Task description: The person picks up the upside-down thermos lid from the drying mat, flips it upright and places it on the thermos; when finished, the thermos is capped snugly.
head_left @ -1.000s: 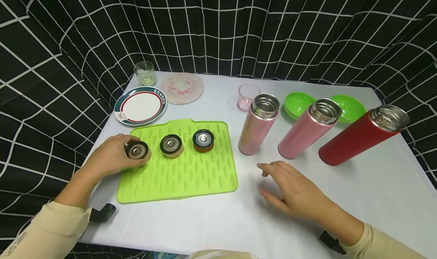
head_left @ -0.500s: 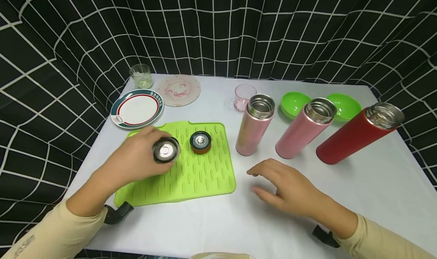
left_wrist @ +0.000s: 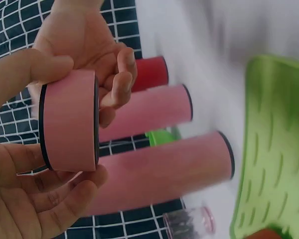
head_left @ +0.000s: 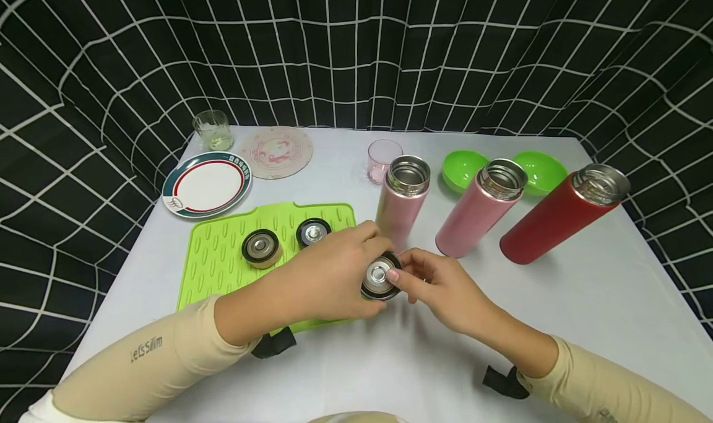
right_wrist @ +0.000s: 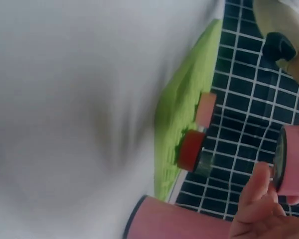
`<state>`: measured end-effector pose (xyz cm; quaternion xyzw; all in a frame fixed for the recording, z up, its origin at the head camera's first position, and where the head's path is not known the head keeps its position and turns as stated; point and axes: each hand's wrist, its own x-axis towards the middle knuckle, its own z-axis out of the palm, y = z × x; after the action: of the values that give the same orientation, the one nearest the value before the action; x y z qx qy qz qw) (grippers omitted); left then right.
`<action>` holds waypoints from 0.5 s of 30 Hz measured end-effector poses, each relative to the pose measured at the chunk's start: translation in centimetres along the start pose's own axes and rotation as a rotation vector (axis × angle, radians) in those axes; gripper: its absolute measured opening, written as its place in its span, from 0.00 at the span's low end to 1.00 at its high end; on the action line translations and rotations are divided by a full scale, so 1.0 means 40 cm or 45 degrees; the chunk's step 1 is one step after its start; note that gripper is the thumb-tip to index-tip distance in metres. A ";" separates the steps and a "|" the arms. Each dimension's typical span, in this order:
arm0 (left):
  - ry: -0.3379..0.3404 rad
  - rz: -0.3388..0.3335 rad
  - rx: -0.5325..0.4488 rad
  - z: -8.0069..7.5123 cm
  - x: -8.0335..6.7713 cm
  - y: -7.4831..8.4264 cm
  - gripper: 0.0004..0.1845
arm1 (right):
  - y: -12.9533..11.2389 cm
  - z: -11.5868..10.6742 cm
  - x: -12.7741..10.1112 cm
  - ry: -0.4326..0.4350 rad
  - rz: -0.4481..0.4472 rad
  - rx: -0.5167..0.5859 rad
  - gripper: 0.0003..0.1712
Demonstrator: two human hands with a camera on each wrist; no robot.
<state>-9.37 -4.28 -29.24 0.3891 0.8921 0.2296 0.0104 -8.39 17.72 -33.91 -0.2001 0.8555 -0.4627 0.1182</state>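
At the centre of the frame, just below the middle, the left hand (head_left: 340,268) grips a round pink lid (head_left: 379,275) with black edges. The right hand (head_left: 448,287) has its thumb over the lid's right edge, fingers curled close; whether it grips, I cannot tell. A textured lime-green mat (head_left: 206,268) lies left.

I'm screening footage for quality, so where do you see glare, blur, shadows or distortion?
Head: fairly sharp, highlights on the steel bottle necks, soft shadow on the white cloth below the right hand; grid lines on the black backdrop bend, perhaps partly from folds. Left wrist: pink lid edges clear, cloth toward the top right blurry. Right wrist: dim and hazy, shadows on the cloth smeared.
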 end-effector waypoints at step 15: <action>0.168 0.054 -0.001 0.006 -0.026 0.010 0.48 | -0.035 -0.018 0.001 0.132 -0.290 0.056 0.12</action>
<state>-8.32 -4.70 -29.47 0.3919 0.8823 0.2551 -0.0531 -8.38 17.57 -32.34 -0.2690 0.8219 -0.5015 0.0250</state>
